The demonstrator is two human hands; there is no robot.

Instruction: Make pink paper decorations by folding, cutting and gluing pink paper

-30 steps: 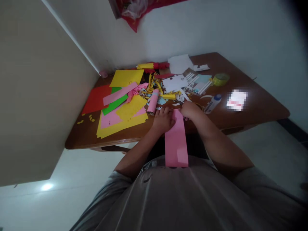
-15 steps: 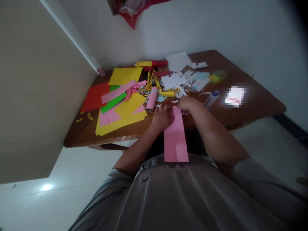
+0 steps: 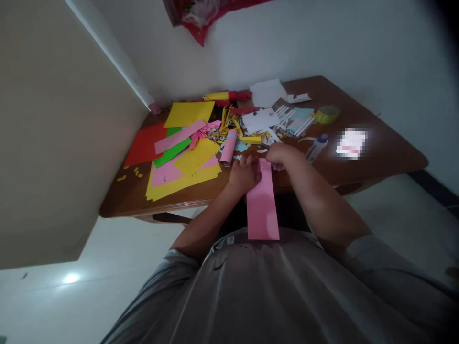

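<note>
A long pink paper strip (image 3: 263, 210) reaches from the table's front edge down toward my grey shirt. My left hand (image 3: 245, 176) grips its far left side, fingers bent over the paper. At the far right corner, my right hand (image 3: 279, 155) is closed on the strip, its fingertips partly hidden under the hand. Just beyond my left hand lies a pink paper tube (image 3: 228, 149) with a light blue band. A glue bottle (image 3: 317, 147) with a blue cap lies right of my right hand.
Yellow sheets (image 3: 186, 183), a red sheet (image 3: 143, 143) and green paper (image 3: 172, 153) cover the table's left side. Paper scraps (image 3: 247, 138) pile up in the middle. Clear yellowish tape (image 3: 328, 114) and a blurred bright item (image 3: 352, 143) are at right. A wall stands behind.
The view has shifted slightly. The strip's near end has turned a little and looks flatter, without the lighter patch at its corner. Both hands stay at the strip's far end.
</note>
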